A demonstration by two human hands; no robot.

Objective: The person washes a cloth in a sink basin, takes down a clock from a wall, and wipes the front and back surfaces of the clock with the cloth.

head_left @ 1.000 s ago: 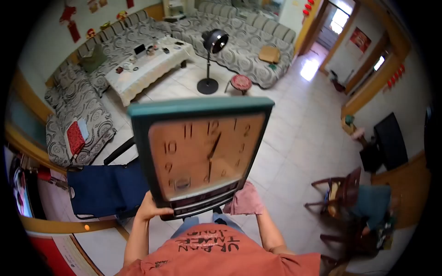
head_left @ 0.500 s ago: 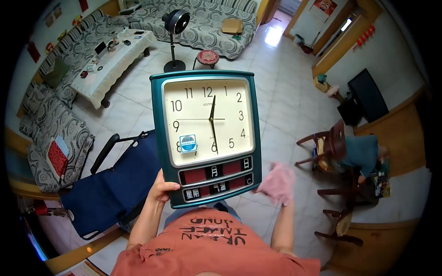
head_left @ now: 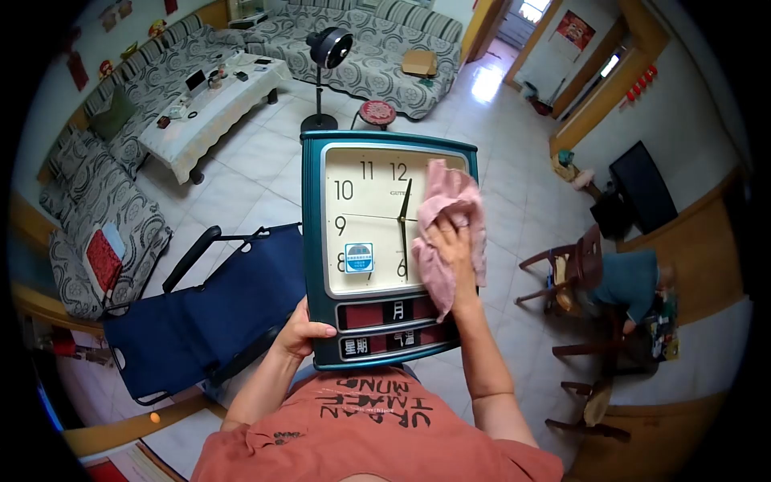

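Observation:
A wall clock (head_left: pixel 377 233) with a green frame and a cream dial is held upright before me, its face toward me. My left hand (head_left: pixel 299 329) grips its lower left edge, thumb on the front of the frame. A pink cloth (head_left: pixel 438 273) lies bunched against the right side of the dial, covering the numbers there. My right hand (head_left: pixel 451 245) presses that cloth on the clock face, fingers closed on it. A blue and white sticker (head_left: pixel 359 258) shows at the dial's lower left.
A blue folding recliner (head_left: pixel 217 309) is at the left. Behind are a covered table (head_left: pixel 209 112), patterned sofas (head_left: pixel 361 56), a black fan (head_left: pixel 331 48) and a red stool (head_left: pixel 377 113). A person (head_left: pixel 630 281) is beside wooden chairs (head_left: pixel 585 257) at the right.
My right hand has brought the pink cloth from beside the clock's lower right up onto the dial. The clock, tilted earlier, now faces me and sits farther right in view; my left hand still holds it.

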